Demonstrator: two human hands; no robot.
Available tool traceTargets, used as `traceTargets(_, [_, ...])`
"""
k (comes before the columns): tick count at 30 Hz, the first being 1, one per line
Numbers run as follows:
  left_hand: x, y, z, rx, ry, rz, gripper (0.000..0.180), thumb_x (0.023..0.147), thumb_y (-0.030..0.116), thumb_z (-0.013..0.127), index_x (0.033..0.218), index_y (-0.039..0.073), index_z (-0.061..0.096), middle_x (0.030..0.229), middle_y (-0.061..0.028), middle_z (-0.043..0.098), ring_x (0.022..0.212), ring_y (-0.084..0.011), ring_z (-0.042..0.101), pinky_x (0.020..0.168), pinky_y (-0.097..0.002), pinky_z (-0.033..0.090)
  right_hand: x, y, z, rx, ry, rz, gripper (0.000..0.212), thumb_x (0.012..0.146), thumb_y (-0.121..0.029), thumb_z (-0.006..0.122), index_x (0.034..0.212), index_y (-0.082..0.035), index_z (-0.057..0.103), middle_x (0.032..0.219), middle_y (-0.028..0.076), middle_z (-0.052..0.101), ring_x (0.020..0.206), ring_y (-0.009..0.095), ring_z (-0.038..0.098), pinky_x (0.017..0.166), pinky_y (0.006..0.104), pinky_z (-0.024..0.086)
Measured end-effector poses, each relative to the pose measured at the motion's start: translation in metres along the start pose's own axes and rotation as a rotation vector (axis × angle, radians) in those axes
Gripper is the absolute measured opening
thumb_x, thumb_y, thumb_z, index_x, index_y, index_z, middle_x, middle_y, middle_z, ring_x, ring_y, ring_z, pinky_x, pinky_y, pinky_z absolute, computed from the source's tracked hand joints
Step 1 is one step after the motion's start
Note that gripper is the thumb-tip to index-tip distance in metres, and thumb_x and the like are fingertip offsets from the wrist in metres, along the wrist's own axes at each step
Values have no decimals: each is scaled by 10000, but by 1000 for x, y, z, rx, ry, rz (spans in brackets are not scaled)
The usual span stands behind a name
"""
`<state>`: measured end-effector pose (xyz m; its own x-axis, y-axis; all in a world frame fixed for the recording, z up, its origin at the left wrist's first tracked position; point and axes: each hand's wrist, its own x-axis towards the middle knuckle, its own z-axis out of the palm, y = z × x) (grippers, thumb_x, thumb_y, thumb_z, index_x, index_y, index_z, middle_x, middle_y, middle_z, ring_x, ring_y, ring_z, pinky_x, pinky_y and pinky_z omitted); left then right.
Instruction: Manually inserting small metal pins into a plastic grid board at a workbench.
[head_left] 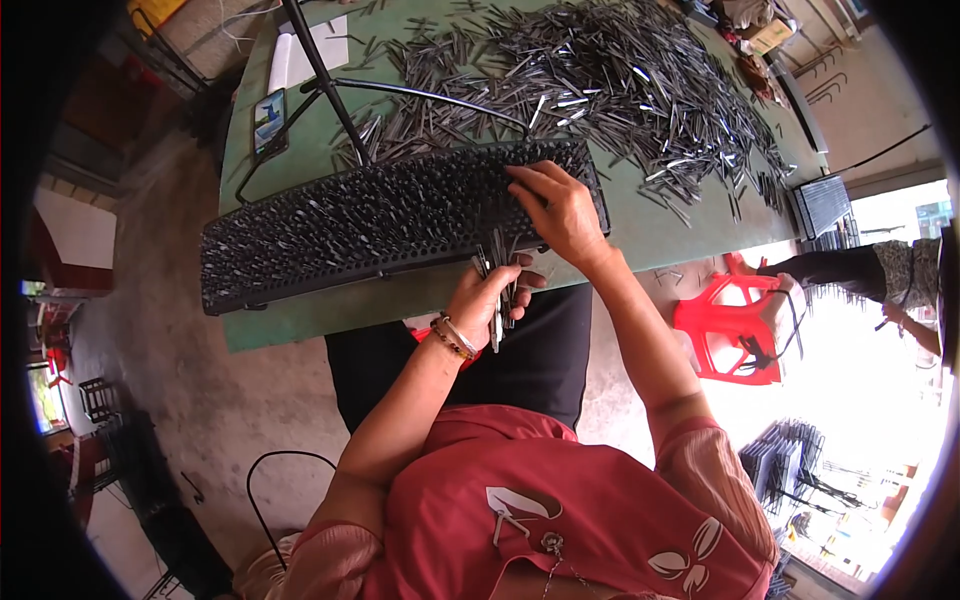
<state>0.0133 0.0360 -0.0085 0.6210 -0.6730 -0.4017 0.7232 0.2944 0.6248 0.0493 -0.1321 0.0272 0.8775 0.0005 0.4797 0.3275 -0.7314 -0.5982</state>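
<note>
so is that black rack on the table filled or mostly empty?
Mostly filled: the black rack bristles with dark metal pieces across nearly its whole length. The right hand rests on its right end, hiding that part.

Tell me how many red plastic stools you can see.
1. The red plastic stool stands on the floor to the right of the green table, just past the person's right arm. Others could be hidden in the overexposed area at right.

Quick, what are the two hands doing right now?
Left hand: closed around a bundle of thin metal strips.
Right hand: fingers bent, pressing down on the black rack; whether it pinches a strip cannot be told.
</note>
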Motion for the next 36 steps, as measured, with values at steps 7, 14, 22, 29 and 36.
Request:
traceTargets(7, [-3, 4, 3, 23, -22, -8, 256, 910, 201, 517, 1114, 49, 545, 887, -108, 649, 610, -75, 535, 501, -218, 430, -3, -4, -2, -310, -119, -180, 262, 841, -110, 622, 1093, -40, 629, 969, 111, 566, 784, 287, 597, 678, 372, 491])
traceTargets(14, [-6, 10, 6, -18, -109, 11, 258, 919, 172, 489, 1140, 49, 540, 897, -97, 637, 603, -71, 527, 463, -198, 401, -11, -14, -22, 108, -283, 188, 245, 858, -184, 654, 1039, -19, 666, 829, 87, 600, 692, 180, 594, 627, 295, 478])
traceTargets(22, [-6, 11, 9, 66, -216, 32, 261, 923, 154, 492, 1154, 40, 533, 890, -68, 596, 608, -61, 497, 460, -188, 378, -8, -18, -40, 534, -487, 563, 222, 847, -169, 682, 949, 28, 680, 752, 31, 643, 638, 60, 542, 560, 230, 443])
traceTargets(29, [0, 4, 3, 30, -198, -1, 284, 921, 156, 512, 1176, 33, 533, 869, -49, 581, 616, -56, 473, 467, -192, 373, -3, -6, -38, 537, -131, 551, 224, 875, -178, 647, 955, 31, 665, 740, 17, 632, 625, 55, 531, 534, 212, 429])
traceTargets(36, [5, 2, 1, -9, -146, -30, 274, 919, 145, 516, 1164, 30, 550, 860, -45, 583, 603, -54, 453, 463, -198, 357, 2, 11, -18, 217, 36, 256, 157, 868, -119, 638, 979, -9, 656, 773, 27, 633, 650, 71, 551, 588, 215, 453])
